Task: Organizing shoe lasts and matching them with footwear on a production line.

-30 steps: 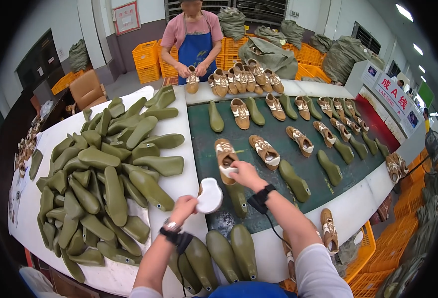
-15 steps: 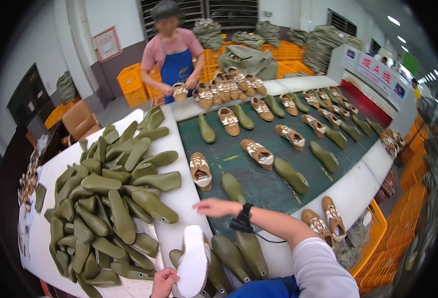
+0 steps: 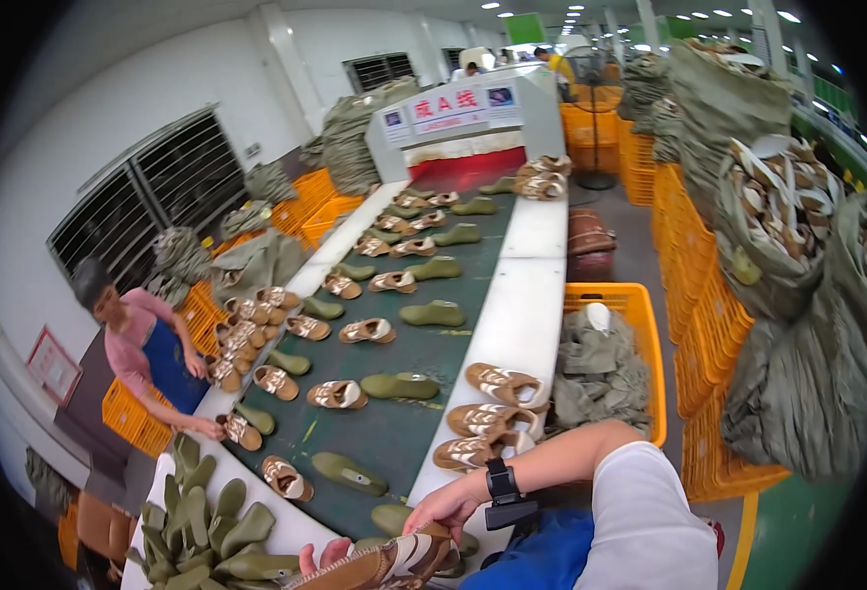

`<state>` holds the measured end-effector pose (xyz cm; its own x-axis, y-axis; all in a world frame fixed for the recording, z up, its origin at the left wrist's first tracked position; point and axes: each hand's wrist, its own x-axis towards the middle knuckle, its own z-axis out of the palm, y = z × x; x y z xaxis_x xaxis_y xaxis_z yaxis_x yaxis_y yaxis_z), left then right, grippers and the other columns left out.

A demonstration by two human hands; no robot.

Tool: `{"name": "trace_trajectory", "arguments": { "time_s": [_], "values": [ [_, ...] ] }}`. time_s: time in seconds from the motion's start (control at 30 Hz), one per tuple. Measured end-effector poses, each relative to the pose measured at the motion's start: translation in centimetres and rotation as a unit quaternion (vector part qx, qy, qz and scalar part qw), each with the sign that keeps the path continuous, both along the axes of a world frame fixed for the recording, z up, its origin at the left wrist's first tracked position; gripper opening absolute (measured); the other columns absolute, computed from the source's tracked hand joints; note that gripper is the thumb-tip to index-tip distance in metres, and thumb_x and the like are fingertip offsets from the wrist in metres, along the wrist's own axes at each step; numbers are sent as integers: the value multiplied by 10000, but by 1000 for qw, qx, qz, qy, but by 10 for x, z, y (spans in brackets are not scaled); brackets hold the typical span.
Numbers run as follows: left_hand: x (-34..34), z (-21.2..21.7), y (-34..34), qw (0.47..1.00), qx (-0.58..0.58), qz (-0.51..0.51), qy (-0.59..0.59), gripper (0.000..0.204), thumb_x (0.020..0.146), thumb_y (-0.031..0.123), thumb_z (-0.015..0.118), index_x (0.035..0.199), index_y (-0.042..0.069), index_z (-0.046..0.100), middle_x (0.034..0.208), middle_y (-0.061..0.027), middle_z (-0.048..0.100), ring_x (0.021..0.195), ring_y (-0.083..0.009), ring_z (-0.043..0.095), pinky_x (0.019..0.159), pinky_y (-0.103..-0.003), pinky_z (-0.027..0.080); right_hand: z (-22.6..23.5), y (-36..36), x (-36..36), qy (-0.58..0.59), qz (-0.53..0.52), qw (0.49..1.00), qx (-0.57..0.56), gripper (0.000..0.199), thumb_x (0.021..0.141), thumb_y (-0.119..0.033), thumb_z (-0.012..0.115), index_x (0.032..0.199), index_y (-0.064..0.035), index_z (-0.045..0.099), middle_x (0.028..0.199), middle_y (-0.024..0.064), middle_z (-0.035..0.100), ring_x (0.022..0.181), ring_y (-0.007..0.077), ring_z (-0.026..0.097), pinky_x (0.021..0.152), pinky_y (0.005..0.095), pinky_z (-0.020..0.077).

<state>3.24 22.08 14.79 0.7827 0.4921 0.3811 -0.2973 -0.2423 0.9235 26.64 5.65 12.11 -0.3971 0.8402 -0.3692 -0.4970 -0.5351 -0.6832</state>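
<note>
At the lower edge I hold a brown sneaker with pale stripes, tilted. My left hand is mostly hidden behind it; only some fingertips show on the far side. The fingers of my right hand are closed at the sneaker's upper end. Beneath and beside my hands lie green shoe lasts on the dark green conveyor belt. To the right of the belt, three brown sneakers stand on the white ledge, close to my right forearm.
A heap of green lasts lies at lower left. Further along the belt, sneakers and lasts sit in rows. Across it, a person in a blue apron touches a sneaker. An orange crate and bulging sacks stand at right.
My view has swung right along the belt. The sneaker, earlier sole-up in my left hand, now lies across both hands. My right hand has come from the belt to it. The other person reaches to another sneaker.
</note>
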Motion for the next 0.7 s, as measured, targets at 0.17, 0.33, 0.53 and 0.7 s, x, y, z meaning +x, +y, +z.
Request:
{"name": "trace_trajectory", "arguments": {
  "time_s": [0.17, 0.33, 0.53, 0.7],
  "values": [
    [55, 21, -48, 931, -132, -313, -133, 533, 816, 122, 612, 1281, -24, 396, 1160, -211, 533, 1013, -360, 543, 900, -425, 430, -7, -34, -18, 55, -83, 995, 22, 268, 918, -265, 454, 1106, -89, 530, 998, 47, 634, 768, 197, 656, 606, 367, 565],
    [58, 17, -99, 878, -202, -395, -180, 270, 782, 238, 644, 813, 6, 510, 838, -109, 562, 725, -181, 549, 616, -296, 433, -36, -92, -47, 70, -177, 981, 39, 337, 917, -338, 502, 1178, -126, 516, 975, 19, 584, 810, 128, 615, 674, 267, 530],
    [25, -39, -35, 835, -407, -355, -108, 311, 926, 315, 434, 1040, 32, 498, 964, -95, 558, 817, -193, 585, 724, -329, 504, -47, -182, 23, -338, -416, 842, 55, 232, 883, -162, 530, 1070, -38, 590, 834, 42, 622, 749, 112, 585, 678, 266, 497],
    [24, -35, -35, 935, 332, 107, 62, 339, 909, 217, 469, 1193, 31, 450, 1068, -78, 558, 892, -190, 591, 742, -326, 519, -134, -266, 68, -484, -601, 630, -85, 174, 831, -137, 555, 923, -12, 634, 768, 80, 641, 682, 121, 576, 616, 273, 465]
  ]
}}
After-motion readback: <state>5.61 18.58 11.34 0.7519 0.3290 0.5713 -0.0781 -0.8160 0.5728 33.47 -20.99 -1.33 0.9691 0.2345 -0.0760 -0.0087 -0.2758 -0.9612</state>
